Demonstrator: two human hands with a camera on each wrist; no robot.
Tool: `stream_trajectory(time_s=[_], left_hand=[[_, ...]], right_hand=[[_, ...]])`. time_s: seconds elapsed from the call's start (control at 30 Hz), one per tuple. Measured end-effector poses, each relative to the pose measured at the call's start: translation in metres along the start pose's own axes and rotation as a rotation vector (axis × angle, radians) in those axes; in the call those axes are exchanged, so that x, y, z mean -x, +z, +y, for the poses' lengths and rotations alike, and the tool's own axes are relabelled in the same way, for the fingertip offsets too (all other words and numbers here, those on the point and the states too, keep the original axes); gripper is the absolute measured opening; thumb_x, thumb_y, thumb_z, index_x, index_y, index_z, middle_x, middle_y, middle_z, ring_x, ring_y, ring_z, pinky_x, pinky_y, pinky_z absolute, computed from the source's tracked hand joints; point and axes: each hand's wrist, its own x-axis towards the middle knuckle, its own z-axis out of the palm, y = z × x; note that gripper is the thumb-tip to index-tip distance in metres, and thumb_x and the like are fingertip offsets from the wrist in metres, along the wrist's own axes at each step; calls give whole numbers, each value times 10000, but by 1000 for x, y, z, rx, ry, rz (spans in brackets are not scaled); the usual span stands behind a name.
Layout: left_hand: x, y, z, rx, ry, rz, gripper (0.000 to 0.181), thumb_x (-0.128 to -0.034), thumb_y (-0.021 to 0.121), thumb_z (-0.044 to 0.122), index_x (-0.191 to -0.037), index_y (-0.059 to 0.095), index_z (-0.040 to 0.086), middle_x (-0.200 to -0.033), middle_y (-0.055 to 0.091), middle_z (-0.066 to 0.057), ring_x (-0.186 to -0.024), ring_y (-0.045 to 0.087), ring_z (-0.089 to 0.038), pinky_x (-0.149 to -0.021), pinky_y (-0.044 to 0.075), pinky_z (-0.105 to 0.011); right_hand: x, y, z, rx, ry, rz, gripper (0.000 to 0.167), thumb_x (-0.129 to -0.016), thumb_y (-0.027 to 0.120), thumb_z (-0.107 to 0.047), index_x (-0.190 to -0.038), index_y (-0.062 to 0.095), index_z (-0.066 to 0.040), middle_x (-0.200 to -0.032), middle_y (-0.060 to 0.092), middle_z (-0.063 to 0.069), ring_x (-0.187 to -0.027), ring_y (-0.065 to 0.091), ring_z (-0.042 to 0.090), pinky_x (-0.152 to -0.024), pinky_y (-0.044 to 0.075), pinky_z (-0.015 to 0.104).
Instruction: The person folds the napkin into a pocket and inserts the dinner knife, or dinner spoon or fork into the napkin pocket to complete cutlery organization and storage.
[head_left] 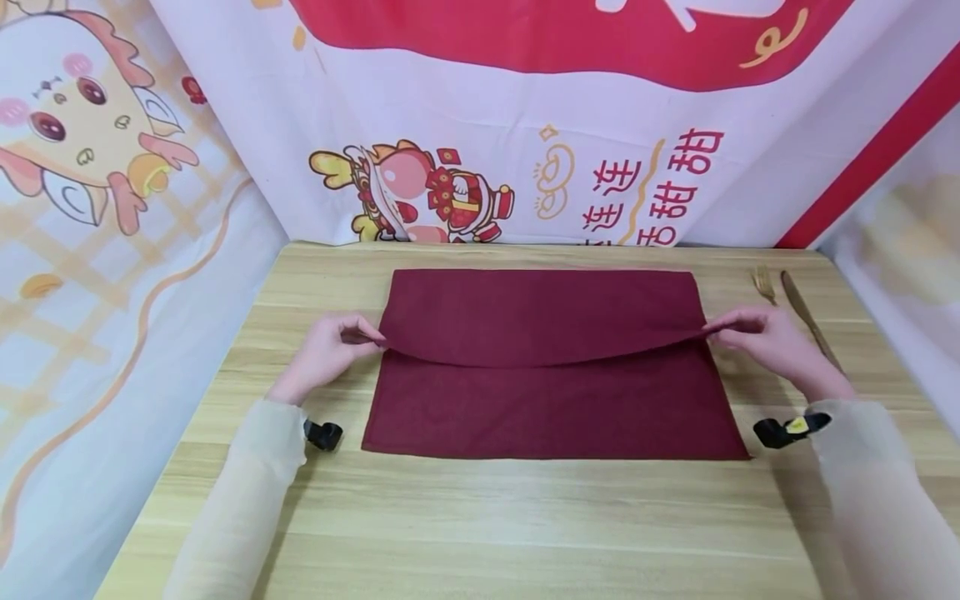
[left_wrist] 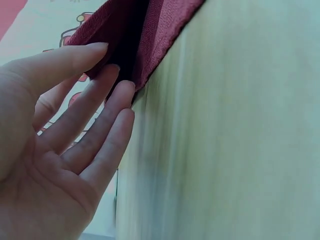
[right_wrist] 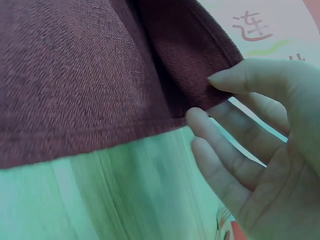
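A dark red cloth napkin (head_left: 555, 417) lies on the wooden table, its far part folded over toward the person. The folded edge sags in the middle and is lifted at both corners. At the left corner, my left hand (head_left: 333, 350) pinches the cloth between thumb and fingers; the left wrist view shows the lifted corner of the napkin (left_wrist: 95, 37) at the thumb. My right hand (head_left: 772, 342) pinches the opposite corner. In the right wrist view, the thumb presses on the raised flap of the napkin (right_wrist: 200, 65), with the lower layer beneath it.
A gold fork (head_left: 763, 283) and a gold knife (head_left: 806, 312) lie at the table's right, near the right hand and partly behind it. Printed cloth hangings (head_left: 450, 100) stand along the table's back and sides. The wooden tabletop (head_left: 525, 525) extends in front of the napkin.
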Motion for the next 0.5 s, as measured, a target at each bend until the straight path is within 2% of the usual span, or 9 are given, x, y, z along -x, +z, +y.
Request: stream_trajectory(time_s=[0.1, 0.3, 0.4, 0.5], left_hand=[[6, 0, 0, 16, -16, -32, 65, -886, 793, 33, -938, 758, 50, -945, 745, -76, -906, 719, -236, -800, 565, -247], [21, 0, -1, 40, -19, -93, 57, -896, 761, -6, -939, 744, 27, -956, 741, -94, -916, 711, -297, -785, 566, -248], [29, -1, -1, 28, -29, -115, 63, -894, 759, -6, -923, 751, 49, -960, 742, -78, -919, 712, -279, -783, 557, -238], [36, -2, 2, 16, -38, -140, 79, -890, 769, 11, -904, 759, 88, -950, 742, -52, -901, 716, -242, -776, 548, -233]], right_hand=[[7, -2, -1, 33, -17, -37, 214, -988, 689, -105, -1155, 737, 20, -1061, 742, 74, -912, 653, 61, -730, 510, 179], [21, -2, -2, 78, -108, -96, 162, -969, 682, -21, -1109, 757, 9, -1049, 742, 100, -921, 659, 59, -735, 498, 147], [29, -2, 0, 85, -139, -107, 150, -954, 681, 16, -1082, 760, 20, -1019, 747, 97, -914, 664, 46, -742, 492, 132], [37, -3, 1, 99, -136, -124, 146, -945, 689, 22, -1067, 768, 4, -999, 752, 68, -902, 665, 41, -729, 492, 134]])
